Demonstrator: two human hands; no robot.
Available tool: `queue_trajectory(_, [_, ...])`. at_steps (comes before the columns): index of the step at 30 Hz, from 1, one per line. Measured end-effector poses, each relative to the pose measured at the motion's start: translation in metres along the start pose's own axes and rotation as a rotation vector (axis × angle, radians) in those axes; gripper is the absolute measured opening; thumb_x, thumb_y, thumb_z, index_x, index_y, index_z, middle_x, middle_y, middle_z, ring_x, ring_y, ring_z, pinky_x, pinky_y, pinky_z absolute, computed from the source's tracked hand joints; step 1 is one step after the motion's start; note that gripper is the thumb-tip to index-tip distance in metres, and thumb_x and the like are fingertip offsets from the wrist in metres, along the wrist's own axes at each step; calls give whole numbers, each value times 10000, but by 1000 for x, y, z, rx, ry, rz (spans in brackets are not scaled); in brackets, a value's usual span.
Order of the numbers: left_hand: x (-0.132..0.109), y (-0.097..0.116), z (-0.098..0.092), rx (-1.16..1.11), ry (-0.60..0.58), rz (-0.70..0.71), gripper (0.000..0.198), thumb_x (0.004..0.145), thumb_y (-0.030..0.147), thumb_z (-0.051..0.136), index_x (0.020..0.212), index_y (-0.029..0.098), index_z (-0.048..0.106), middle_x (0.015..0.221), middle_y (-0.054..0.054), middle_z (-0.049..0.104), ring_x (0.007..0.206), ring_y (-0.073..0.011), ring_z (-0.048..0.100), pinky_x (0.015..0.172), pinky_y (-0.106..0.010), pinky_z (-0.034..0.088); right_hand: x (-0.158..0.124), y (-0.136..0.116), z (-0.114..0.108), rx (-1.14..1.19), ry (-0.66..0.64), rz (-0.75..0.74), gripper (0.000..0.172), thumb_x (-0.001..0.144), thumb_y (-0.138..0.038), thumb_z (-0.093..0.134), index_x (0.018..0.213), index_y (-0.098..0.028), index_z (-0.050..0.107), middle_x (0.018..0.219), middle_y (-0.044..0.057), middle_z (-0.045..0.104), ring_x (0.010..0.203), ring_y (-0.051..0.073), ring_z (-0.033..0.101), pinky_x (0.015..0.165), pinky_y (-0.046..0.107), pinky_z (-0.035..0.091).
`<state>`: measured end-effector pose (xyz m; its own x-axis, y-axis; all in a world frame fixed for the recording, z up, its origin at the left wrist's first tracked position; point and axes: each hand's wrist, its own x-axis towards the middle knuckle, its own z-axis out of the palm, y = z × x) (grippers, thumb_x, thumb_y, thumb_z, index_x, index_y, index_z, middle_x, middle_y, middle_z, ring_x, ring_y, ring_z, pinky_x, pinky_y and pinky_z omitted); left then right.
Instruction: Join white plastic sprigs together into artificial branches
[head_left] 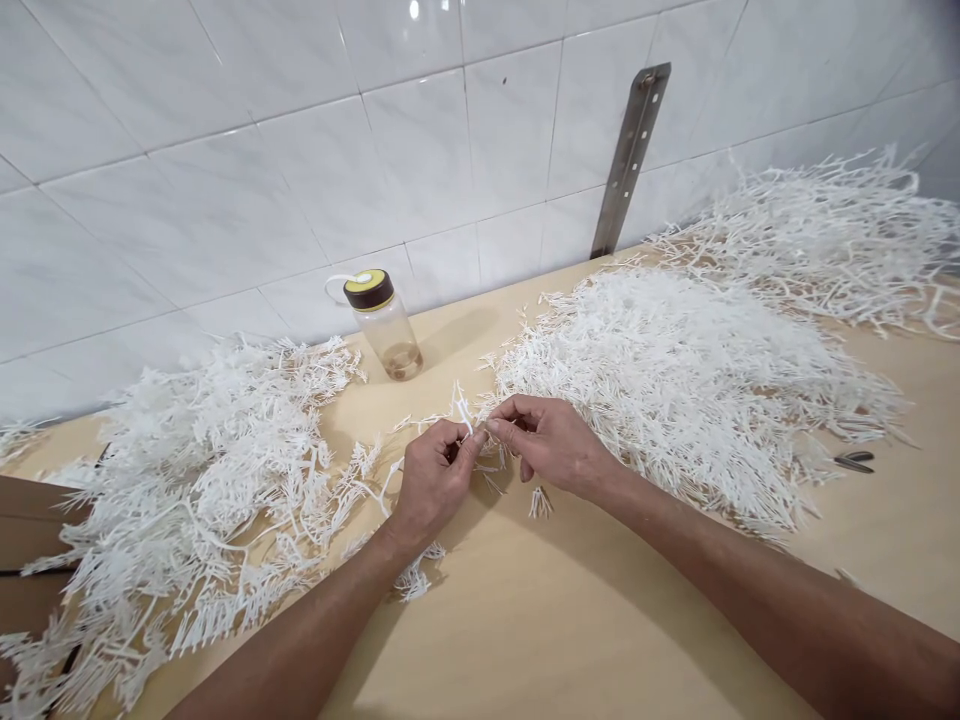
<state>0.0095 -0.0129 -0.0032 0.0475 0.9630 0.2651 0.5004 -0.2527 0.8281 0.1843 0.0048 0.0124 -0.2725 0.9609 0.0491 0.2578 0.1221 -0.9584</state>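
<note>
Thumb and fingers of my left hand (pixel 435 480) are closed on a white branched plastic sprig (pixel 463 410), whose thin prongs stick up above the grip. My right hand (pixel 551 445) pinches close against it, fingertips meeting at the sprig; what exactly sits between them is too small to make out. A small loose white sprig (pixel 540 503) lies just below my right hand. More white pieces (pixel 415 575) lie beside my left wrist, partly hidden by the forearm.
Left stands a heap of white branched pieces (pixel 217 470), with a brown cardboard box (pixel 34 545) at its edge. A larger heap (pixel 697 380) lies right, with stringy white stems (pixel 825 240) behind. A bottle (pixel 388 330) and metal bracket (pixel 631 160) stand near the tiled wall. Dark clippers (pixel 855 461) lie right.
</note>
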Motion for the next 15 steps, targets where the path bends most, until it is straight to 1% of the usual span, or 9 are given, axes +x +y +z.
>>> queue_trajectory(1, [0, 0, 0, -1, 1, 1, 368, 872, 445, 605, 617, 192, 524, 570, 29, 445, 574, -121, 427, 544, -252, 326, 1, 1, 0, -5, 13, -14, 228, 869, -385, 585, 834, -173, 661, 642, -28, 614, 378, 89, 561, 402, 214, 462])
queue_trajectory(3, [0, 1, 0, -11, 0, -13, 379, 874, 452, 599, 611, 194, 510, 563, 32, 432, 569, -121, 417, 542, -252, 325, 1, 3, 0, -30, 39, -24, 226, 875, -380, 576, 803, -179, 648, 614, -34, 598, 383, 95, 559, 423, 226, 456])
queue_trajectory(7, [1, 2, -1, -4, 3, -33, 376, 875, 436, 597, 610, 193, 488, 574, 37, 420, 566, -116, 400, 542, -252, 318, 0, 3, 3, -115, 85, -47, 220, 891, -365, 548, 799, -182, 628, 655, -17, 624, 427, 101, 560, 468, 241, 449])
queue_trajectory(12, [-1, 5, -1, 33, -33, -10, 314, 870, 385, 597, 636, 182, 543, 600, 27, 468, 580, -115, 415, 554, -250, 328, 0, 3, 4, -220, 140, -87, 188, 890, -315, 519, 795, -183, 613, 703, 16, 639, 533, 133, 577, 490, 246, 425])
queue_trajectory(13, [-2, 6, -1, 33, -33, -4, 312, 864, 374, 603, 626, 182, 540, 594, 28, 466, 579, -115, 413, 555, -249, 328, 2, 3, 2, -248, 171, -84, 187, 889, -309, 513, 784, -183, 604, 693, 21, 634, 542, 140, 578, 492, 249, 421])
queue_trajectory(15, [-2, 7, -2, 2, -28, -13, 325, 853, 371, 615, 603, 185, 522, 570, 34, 443, 564, -111, 402, 550, -248, 325, 5, 4, -4, -292, 274, -60, 178, 878, -299, 515, 757, -186, 582, 666, 24, 621, 541, 148, 575, 492, 255, 413])
